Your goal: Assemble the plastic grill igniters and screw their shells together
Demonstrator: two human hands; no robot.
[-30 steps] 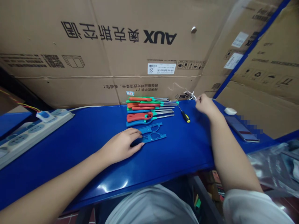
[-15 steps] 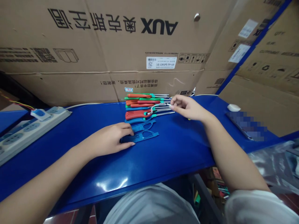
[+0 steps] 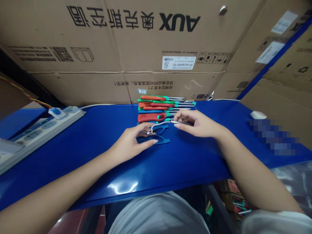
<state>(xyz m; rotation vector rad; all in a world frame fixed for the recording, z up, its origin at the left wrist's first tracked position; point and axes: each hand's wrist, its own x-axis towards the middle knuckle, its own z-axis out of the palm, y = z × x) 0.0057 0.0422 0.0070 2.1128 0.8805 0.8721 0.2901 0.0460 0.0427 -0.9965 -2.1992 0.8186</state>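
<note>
My right hand point(image 3: 188, 123) pinches a thin metal lighter tube point(image 3: 184, 123) at its wired end. White wires point(image 3: 161, 123) run left from it toward my left hand. My left hand point(image 3: 138, 138) is open, thumb and fingers apart around the wires' loose end and over two blue plastic lighter handle shells point(image 3: 162, 140) on the table. Its fingers partly hide the shells; whether they touch the wires I cannot tell. Just beyond lies a row of long-nosed lighters, among them a red lighter point(image 3: 148, 117) and an orange lighter point(image 3: 152, 97), metal tubes pointing right.
A cardboard wall point(image 3: 141, 45) stands behind the blue table point(image 3: 117, 175). At the left is a white power strip point(image 3: 41, 133) with a plug in it. A white mouse-like object point(image 3: 258, 115) and a blurred-out item lie at the right. Clear plastic point(image 3: 292, 178) hangs at the right edge.
My right hand has brought the wired tube nearer, away from the row of lighters. My left hand has risen off the shells and opened near the wires. The view has shifted slightly.
</note>
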